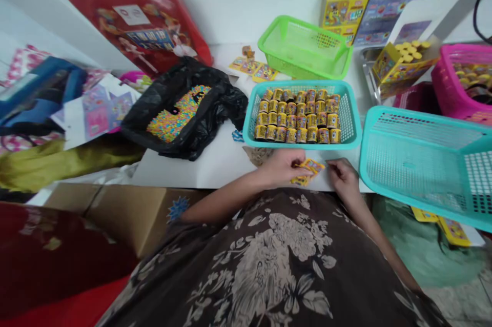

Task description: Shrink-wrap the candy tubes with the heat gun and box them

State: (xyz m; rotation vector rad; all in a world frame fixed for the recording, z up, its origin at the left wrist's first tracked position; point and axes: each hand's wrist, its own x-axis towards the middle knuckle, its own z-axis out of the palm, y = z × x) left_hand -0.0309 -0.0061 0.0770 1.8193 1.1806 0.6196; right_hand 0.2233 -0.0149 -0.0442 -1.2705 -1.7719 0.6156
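Note:
My left hand [282, 167] is closed around a few small yellow printed cards [312, 166], held over the front edge of the white table. To their right is my right hand [345, 177], its thumb and fingertips drawn together in a pinch, apart from the cards. Whether anything tiny is between those fingers is too small to make out. Just beyond both hands stands a turquoise basket [249, 111] with rows of small yellow-labelled tubs [291, 122]. Crumpled brown paper [258, 155] lies beside my left wrist.
A second turquoise basket [411, 163] overhangs the right side. Left stands a black-bag-lined container [226, 96] of colourful beads [179, 111]. Behind are a green basket [303, 63], a red bag [154, 19], and stacked boxes [342, 9]. A pink basket [453, 81] is far right.

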